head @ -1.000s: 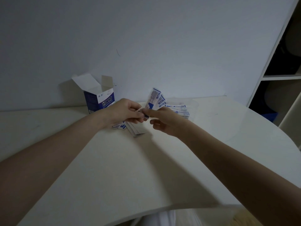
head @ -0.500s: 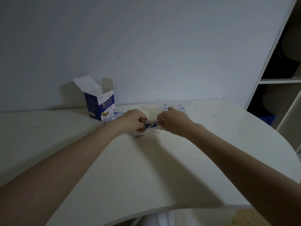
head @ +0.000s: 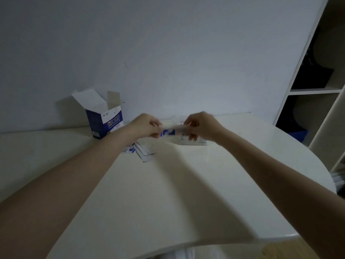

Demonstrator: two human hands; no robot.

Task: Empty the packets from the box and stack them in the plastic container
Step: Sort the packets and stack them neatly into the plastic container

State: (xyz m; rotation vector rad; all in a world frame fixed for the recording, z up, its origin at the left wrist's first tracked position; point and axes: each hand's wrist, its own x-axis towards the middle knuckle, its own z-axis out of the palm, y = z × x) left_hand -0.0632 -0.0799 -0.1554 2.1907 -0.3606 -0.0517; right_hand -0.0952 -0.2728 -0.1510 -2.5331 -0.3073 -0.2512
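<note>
White-and-blue paper packet [head: 172, 129] is hanging between my left hand [head: 147, 126] and right hand [head: 200, 126], both pinching it, near the tabletop's far edge over the clear plastic container [head: 194, 142]. I am advising lowering it flat, edges squared to the stack.

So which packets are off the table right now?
Only the packet held in the air between the left hand and right hand. The loose packets lie flat on the table, under the left wrist.
</note>
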